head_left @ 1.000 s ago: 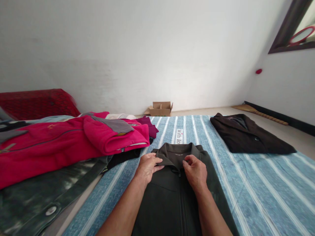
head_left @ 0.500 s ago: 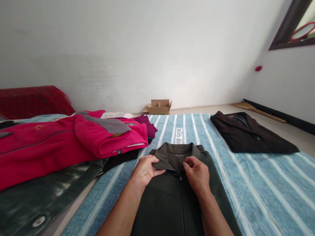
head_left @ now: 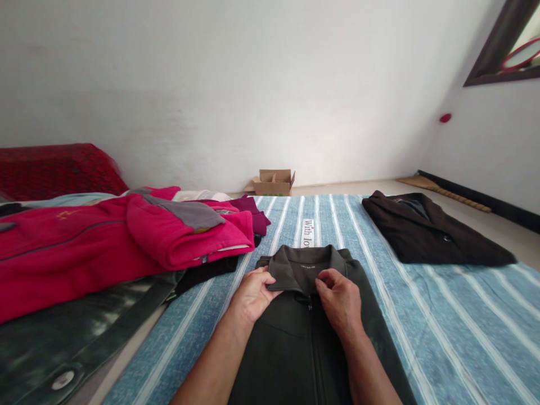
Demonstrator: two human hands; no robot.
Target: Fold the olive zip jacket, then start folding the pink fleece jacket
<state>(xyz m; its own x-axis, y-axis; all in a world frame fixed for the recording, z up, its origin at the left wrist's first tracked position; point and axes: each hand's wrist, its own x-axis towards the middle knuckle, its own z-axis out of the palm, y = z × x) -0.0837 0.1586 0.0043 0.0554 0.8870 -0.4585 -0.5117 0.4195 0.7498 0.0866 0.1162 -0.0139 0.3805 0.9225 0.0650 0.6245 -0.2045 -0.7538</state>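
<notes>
Dark jacket [head_left: 312, 337]: one; collar [head_left: 301, 267] pinched by left hand [head_left: 253, 292], right hand [head_left: 340, 301] fingers.

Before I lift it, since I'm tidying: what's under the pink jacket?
Under the pink jacket show black cloth and a dark green coat; maroon cloth lies behind. Anything deeper in the pile is covered.
</notes>
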